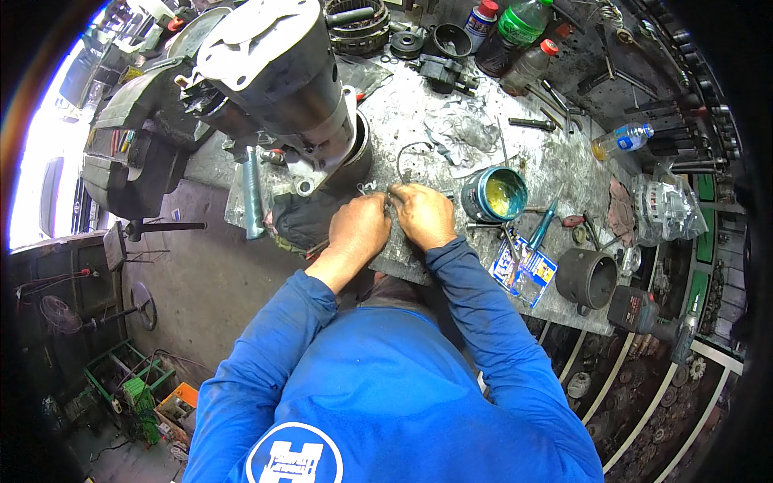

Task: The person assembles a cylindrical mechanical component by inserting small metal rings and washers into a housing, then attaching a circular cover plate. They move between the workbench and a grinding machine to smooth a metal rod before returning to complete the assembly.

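Observation:
Both my hands meet over the near edge of the metal workbench [403,262]. My left hand [362,223] is closed, its fingertips pinched against something small and dark that I cannot make out. Beside it, touching, my right hand [425,216] is closed the same way, fingers curled and grease-stained. A small light-coloured bit of metal or wire [366,187] shows just past the left fingertips. To the left stands a large motor housing [290,97], a starter-like unit, upright on the bench. Right of my right hand is a blue-green tub [475,197] with yellowish grease inside.
A bench vise [133,161] juts out at the left. A hammer [253,193] lies by the housing. On the right are a screwdriver [543,225], a blue package [523,274], a dark metal cylinder [586,280] and a power tool [640,310]. Bottles [527,68] stand at the back.

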`<action>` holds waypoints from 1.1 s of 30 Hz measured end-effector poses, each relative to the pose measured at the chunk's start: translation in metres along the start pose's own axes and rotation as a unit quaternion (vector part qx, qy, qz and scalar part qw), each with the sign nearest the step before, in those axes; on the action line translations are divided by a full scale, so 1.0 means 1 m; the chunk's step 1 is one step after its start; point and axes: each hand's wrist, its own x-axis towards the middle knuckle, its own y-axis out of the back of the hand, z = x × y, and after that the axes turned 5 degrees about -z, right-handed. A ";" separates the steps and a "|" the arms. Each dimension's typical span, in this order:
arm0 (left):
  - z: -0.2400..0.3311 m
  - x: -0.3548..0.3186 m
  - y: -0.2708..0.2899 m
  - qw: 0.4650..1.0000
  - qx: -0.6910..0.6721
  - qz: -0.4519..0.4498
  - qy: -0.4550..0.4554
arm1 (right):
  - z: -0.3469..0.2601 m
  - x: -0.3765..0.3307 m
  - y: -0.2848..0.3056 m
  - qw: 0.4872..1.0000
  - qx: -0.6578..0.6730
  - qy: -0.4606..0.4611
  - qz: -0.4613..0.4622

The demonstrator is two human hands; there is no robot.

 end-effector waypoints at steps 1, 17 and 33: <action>0.000 -0.001 -0.001 1.000 0.002 0.007 -0.004 | 0.000 0.002 0.000 1.000 -0.012 0.016 -0.006; -0.005 -0.053 0.054 0.832 -0.543 -0.089 0.073 | 0.001 -0.027 0.004 0.449 0.841 -0.226 -0.203; -0.215 -0.252 0.133 0.784 -0.524 0.294 0.153 | -0.217 -0.038 -0.085 0.313 0.868 -0.191 -0.335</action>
